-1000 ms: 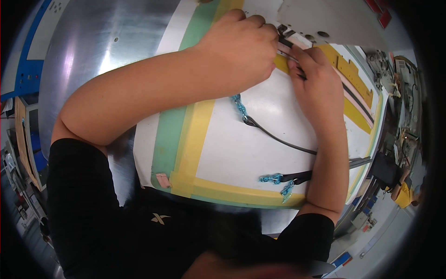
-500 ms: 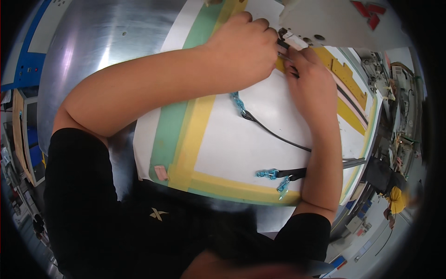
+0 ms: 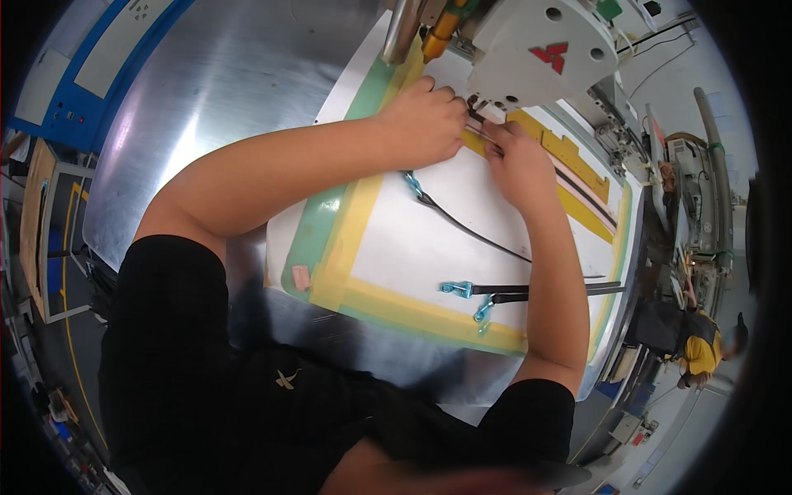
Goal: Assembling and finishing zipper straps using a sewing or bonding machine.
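Beneath the head of a white sewing machine (image 3: 528,49), both my hands work at a narrow black strap (image 3: 582,191) lying along a slot in a yellow template (image 3: 569,157). My left hand (image 3: 425,124) is closed at the strap's upper end, its fingertips mostly hidden. Close to its right, my right hand (image 3: 521,161) pinches at the same strap; a thin shiny edge by its fingertips is too small to name. Below my hands, a loose thin black strap (image 3: 474,235) ends in a clasp wrapped in blue film (image 3: 412,183). Two more black straps (image 3: 511,290) with blue-wrapped clasps pass under my right forearm.
A white sheet (image 3: 396,247) edged with green and yellow tape covers the metal table (image 3: 206,107). A small pink piece (image 3: 301,278) sits at its lower left corner. A blue control box (image 3: 82,99) stands far left. A person in yellow (image 3: 703,351) is at far right.
The view has shifted back, so more of the machine head shows and my hands look smaller. Both hands stay closed by the strap under the machine head.
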A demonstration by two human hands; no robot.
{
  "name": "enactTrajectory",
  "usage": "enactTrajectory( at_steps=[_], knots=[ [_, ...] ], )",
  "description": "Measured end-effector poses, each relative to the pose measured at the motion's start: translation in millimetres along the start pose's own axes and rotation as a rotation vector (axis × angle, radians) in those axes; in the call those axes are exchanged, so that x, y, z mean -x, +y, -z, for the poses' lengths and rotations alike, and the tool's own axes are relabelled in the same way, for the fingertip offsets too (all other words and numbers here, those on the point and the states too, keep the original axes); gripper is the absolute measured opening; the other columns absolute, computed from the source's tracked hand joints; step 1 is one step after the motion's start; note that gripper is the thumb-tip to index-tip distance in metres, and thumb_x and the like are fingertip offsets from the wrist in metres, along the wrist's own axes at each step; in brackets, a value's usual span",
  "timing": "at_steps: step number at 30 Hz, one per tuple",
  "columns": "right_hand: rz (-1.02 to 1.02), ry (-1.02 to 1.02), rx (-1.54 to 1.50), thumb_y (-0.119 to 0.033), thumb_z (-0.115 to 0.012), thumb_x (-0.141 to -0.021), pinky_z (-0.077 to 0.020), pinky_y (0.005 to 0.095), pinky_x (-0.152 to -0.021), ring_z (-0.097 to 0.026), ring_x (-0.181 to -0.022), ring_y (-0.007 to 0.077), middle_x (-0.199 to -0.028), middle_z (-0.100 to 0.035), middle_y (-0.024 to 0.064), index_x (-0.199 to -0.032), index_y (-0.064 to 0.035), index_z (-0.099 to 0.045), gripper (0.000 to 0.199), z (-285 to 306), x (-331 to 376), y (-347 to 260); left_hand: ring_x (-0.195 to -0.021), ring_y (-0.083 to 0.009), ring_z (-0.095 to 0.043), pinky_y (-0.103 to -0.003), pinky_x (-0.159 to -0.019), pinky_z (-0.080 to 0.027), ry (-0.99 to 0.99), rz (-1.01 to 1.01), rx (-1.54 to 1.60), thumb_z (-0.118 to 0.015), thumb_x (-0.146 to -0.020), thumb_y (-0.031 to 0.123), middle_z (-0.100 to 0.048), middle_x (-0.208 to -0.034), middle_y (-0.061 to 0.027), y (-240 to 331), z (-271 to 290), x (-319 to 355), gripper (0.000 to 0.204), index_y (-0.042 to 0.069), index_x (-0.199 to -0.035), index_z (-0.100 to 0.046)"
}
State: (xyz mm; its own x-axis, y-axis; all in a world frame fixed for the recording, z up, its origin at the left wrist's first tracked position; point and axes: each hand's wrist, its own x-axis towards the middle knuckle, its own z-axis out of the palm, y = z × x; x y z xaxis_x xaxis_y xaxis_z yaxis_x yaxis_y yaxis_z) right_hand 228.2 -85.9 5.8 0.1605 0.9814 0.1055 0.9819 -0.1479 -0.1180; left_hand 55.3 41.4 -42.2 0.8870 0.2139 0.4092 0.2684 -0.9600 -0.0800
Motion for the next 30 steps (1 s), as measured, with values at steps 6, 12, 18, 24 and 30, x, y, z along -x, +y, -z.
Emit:
enactTrajectory(
  at_steps=[6,12,18,24,30],
  knots=[
    [-0.014,0.042,-0.03,-0.015,-0.062,-0.096,-0.0559,0.0449,-0.087,-0.069,-0.1,0.0344,-0.114,-0.068,0.0101,-0.121,-0.0123,-0.074,0.028,4,17,28,-0.107,-0.0198,-0.061,-0.037,-0.095,-0.042,-0.033,0.055,0.006,-0.069,-0.089,0.036,-0.068,-0.113,-0.0038,5,9,-1,0.038,0.007,-0.115,-0.072],
    [-0.017,0.02,0.054,-0.015,-0.062,-0.095,-0.0565,0.0454,-0.086,-0.069,-0.096,0.0356,-0.111,-0.068,0.0128,-0.117,-0.0093,-0.074,0.026,2,9,12,-0.111,-0.0231,-0.06,-0.039,-0.095,-0.043,-0.082,0.14,0.022,-0.068,-0.09,0.037,-0.068,-0.114,-0.007,13,16,-2,0.041,0.008,-0.118,-0.072],
    [-0.021,0.029,0.103,-0.016,-0.061,-0.096,-0.0574,0.0464,-0.086,-0.07,-0.096,0.035,-0.111,-0.069,0.0137,-0.117,-0.0106,-0.075,0.026,2,8,11,-0.113,-0.0243,-0.061,-0.043,-0.097,-0.043,-0.163,0.146,0.03,-0.066,-0.092,0.04,-0.068,-0.116,-0.009,26,22,-13,0.042,0.007,-0.118,-0.072],
    [-0.086,0.022,0.103,-0.017,-0.059,-0.097,-0.0569,0.0449,-0.088,-0.07,-0.102,0.0332,-0.115,-0.069,0.0115,-0.121,-0.0137,-0.075,0.029,9,21,17,-0.118,-0.0246,-0.061,-0.045,-0.104,-0.041,-0.207,0.209,0.029,-0.063,-0.094,0.041,-0.068,-0.121,-0.01,34,26,-14,0.043,0.007,-0.12,-0.071],
    [-0.107,0.068,0.079,-0.019,-0.059,-0.097,-0.0562,0.0441,-0.088,-0.069,-0.102,0.0322,-0.114,-0.07,0.0107,-0.121,-0.0131,-0.075,0.029,12,42,62,-0.123,-0.0254,-0.06,-0.046,-0.106,-0.04,-0.256,0.221,-0.004,-0.061,-0.096,0.043,-0.066,-0.126,-0.0104,42,35,-23,0.045,0.01,-0.125,-0.07]
  ],
)
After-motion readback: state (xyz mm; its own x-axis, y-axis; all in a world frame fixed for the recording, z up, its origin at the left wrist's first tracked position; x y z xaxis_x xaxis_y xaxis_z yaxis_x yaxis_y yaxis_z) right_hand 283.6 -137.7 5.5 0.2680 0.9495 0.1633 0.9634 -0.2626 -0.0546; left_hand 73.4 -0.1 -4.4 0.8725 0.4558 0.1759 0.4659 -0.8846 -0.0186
